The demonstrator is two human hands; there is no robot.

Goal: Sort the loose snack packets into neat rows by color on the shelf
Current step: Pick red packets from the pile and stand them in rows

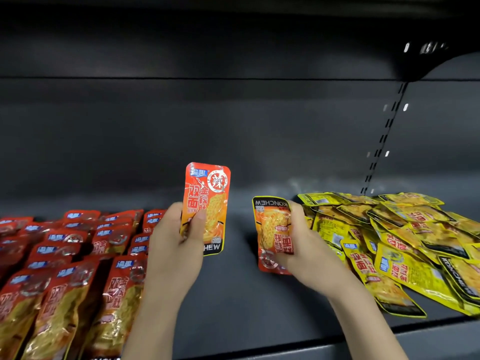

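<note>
the left hand [176, 245] grips an orange packet [206, 206] by its lower left edge, thumb across the front and fingers curled behind, holding it upright above the dark shelf [233, 294]. that packet is a flat, glossy pouch with rounded corners, orange-red with a blue logo at the top, a round white-and-red seal beside it, large red characters down the left, a picture of the golden snack, and a black band at the bottom edged in yellow.

the right hand [309, 255] clasps a second orange packet [272, 235], fingers wrapped over its right side. this one is turned upside down, so its black band with white lettering sits at the top and its round seal at the bottom, and it looks slightly crumpled.

left of the left hand, red packets [65, 268] lie in overlapping rows running front to back on the shelf. right of the right hand, just behind its knuckles, yellow packets [405, 242] lie in a loose, jumbled heap, facing many ways. between the two hands the shelf surface shows bare grey.
</note>
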